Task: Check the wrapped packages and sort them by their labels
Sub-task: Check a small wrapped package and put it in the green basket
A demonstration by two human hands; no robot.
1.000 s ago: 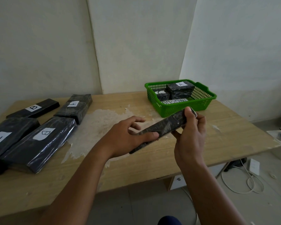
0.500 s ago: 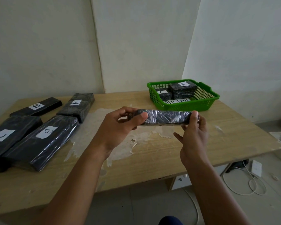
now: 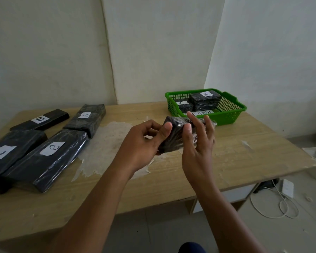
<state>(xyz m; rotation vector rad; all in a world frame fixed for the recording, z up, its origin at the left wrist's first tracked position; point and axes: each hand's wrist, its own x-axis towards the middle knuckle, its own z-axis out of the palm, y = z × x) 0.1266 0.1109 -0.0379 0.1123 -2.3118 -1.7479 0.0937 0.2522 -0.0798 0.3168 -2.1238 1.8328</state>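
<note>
Black and plastic-wrapped, the package (image 3: 173, 137) was held above the counter (image 3: 217, 161), gripped by the left hand (image 3: 144, 143), with the right hand (image 3: 197, 141) steadying it, fingers nearly straight. Bare worn wood lay beneath, between the labelled packages (image 3: 49, 152) at left and the green basket (image 3: 224, 114) near the far right edge. Pale walls stood behind.

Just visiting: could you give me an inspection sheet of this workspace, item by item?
Surface: wooden table, pale scuffed patch in the middle.
Job's things: four labelled black packages at left, B, A, C, B; green basket holds more.
Clutter: nothing seen.
Hands: left hand grips a wrapped package; right hand touches it with straight fingers.
Cables: white cable on the floor.
Surroundings: white walls.
</note>
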